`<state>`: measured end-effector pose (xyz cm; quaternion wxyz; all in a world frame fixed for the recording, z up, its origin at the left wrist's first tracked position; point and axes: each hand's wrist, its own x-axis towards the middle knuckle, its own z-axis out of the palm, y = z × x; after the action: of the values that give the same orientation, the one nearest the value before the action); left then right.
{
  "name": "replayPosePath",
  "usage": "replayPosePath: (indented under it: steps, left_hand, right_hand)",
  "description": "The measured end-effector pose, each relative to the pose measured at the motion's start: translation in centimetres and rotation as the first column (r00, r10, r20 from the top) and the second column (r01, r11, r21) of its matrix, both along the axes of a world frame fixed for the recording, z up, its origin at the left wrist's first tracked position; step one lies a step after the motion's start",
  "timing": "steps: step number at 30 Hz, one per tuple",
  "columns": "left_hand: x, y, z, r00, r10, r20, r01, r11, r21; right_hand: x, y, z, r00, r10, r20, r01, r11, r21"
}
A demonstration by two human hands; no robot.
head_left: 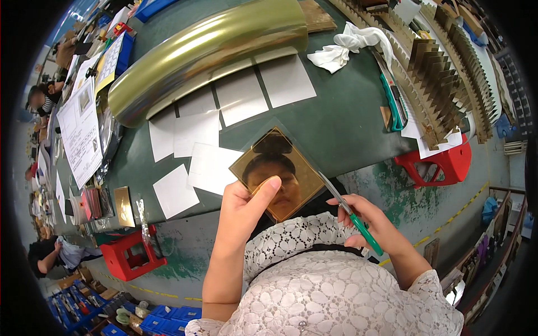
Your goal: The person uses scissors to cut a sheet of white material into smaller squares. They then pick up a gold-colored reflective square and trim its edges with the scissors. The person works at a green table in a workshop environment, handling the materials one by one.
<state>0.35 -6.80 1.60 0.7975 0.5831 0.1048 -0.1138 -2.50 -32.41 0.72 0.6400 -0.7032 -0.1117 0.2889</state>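
Observation:
My left hand point(238, 207) grips a square, gold-toned mirror plate point(302, 193) by its lower left side, thumb on the shiny face. Clear film point(273, 124) juts past the plate's edges, most plainly at the far corner. In my right hand point(381, 227) is a pair of scissors point(359, 225) with green handles, my fingers around the grips. Its blades point away from me and lie along the plate's right corner, at the film's edge. Whether the blades are apart is hard to make out. Both hands are held at the table's near edge, in front of my body.
A large roll of yellowish film point(213, 59) lies across the green table point(358, 134). White square sheets point(196, 134) are spread before it. At the right are a green utility knife point(393, 101), a white cloth point(350, 45) and slotted racks point(431, 73). Red stools point(443, 165) stand below.

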Motion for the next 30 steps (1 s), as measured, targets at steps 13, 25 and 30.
replayPosePath:
  steps: [13, 25, 30]
  left_hand:
    - [0.0, 0.4, -0.6, 0.997, -0.061, 0.042, 0.061, 0.998, 0.004]
    - [0.1, -0.1, -0.9, 0.999, -0.034, -0.034, 0.035, 0.999, 0.002]
    - [0.1, -0.4, -1.4, 0.999, -0.033, -0.040, 0.034, 0.999, 0.006]
  right_hand:
    - [0.0, -0.1, -0.1, 1.000, -0.014, -0.002, 0.014, 1.000, 0.000]
    - [-0.1, -0.6, -0.4, 1.000, -0.012, -0.017, 0.012, 0.999, -0.042]
    - [-0.4, -1.0, -0.9, 0.999, -0.034, 0.028, 0.036, 0.997, -0.070]
